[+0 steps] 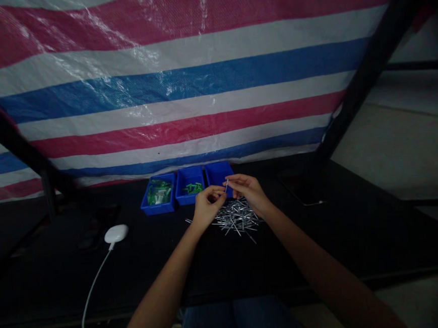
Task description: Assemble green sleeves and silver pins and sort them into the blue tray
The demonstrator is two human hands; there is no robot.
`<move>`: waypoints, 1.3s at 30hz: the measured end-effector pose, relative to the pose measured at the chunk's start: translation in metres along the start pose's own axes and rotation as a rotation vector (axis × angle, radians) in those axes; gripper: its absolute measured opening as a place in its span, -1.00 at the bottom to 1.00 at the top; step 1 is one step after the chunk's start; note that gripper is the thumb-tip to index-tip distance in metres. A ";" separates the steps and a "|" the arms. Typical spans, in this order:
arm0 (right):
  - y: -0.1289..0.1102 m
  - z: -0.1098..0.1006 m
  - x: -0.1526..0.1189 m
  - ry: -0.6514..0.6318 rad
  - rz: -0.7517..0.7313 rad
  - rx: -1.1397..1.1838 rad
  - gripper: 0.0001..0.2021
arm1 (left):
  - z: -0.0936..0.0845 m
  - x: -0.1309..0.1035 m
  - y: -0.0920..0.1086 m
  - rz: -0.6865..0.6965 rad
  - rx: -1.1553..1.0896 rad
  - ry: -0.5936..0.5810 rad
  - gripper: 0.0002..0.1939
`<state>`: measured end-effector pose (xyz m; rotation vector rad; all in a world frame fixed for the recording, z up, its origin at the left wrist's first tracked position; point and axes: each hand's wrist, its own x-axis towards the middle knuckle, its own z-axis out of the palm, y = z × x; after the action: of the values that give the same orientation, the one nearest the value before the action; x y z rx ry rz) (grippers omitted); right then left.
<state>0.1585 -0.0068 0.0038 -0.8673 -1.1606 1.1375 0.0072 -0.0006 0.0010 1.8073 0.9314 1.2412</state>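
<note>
Over the pile, a thin silvery metal rod (pixel 227 185) stands nearly upright between my two hands. My left hand (pixel 208 203) pinches it near its lower end with thumb and forefinger. At its upper end, the fingertips of my right hand (pixel 246 188) close on it. Beneath both hands lies a loose heap of similar metal rods (pixel 238 220), partly hidden by them. Just behind are three blue trays: the right one (pixel 215 169) is partly covered by my right hand, the middle one (pixel 182 200) holds small green pieces (pixel 193 188), and the left one (pixel 160 209) holds a plastic bag of green pieces (pixel 159 191).
A white rounded device (pixel 116 233) with a white cable (pixel 91 295) sits on the black table (pixel 151 260) to the left. Toward the right lies a dark, flat phone-like object (pixel 301 190). A striped plastic sheet (pixel 182 86) hangs behind, between dark frame posts.
</note>
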 end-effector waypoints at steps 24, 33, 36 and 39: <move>-0.003 0.005 -0.007 -0.055 -0.293 -0.568 -0.83 | -0.014 0.009 0.002 -0.122 -0.295 0.203 -0.78; 0.004 0.010 -0.010 -0.103 -0.314 -0.837 -0.85 | -0.012 0.008 0.006 -0.056 -0.247 0.169 -0.79; 0.006 0.012 -0.011 -0.140 -0.275 -0.840 -0.84 | -0.012 0.006 0.005 -0.046 -0.206 0.138 -0.78; 0.007 0.014 -0.011 -0.159 -0.260 -0.834 -0.80 | -0.011 0.006 0.003 -0.037 -0.176 0.115 -0.78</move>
<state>0.1428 -0.0168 -0.0027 -1.2083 -1.8691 0.4868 -0.0012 0.0051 0.0092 1.5893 0.8847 1.3710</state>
